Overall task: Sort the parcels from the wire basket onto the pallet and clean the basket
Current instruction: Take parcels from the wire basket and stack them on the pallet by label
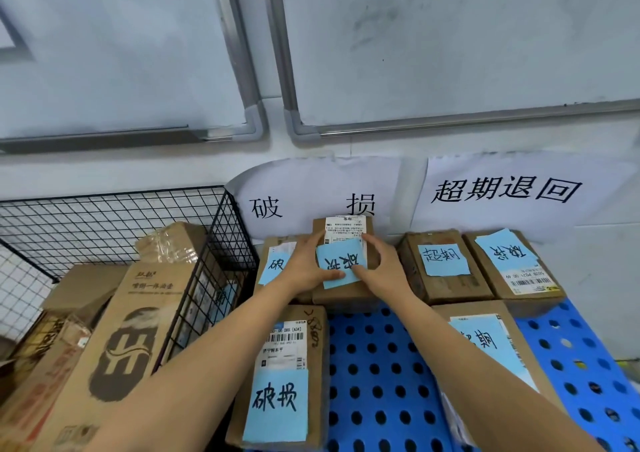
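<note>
At the back of the blue pallet (377,365), below a wall sign (311,205), the left hand (304,271) and right hand (384,271) are clamping fingers around a blue-tagged parcel (346,295), seemingly setting it among similarly tagged parcels; the wire basket (214,243), left, is still holding boxes.

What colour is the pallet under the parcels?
Bright blue, with rows of round dark holes; the pallet shows best in the head view.
</note>
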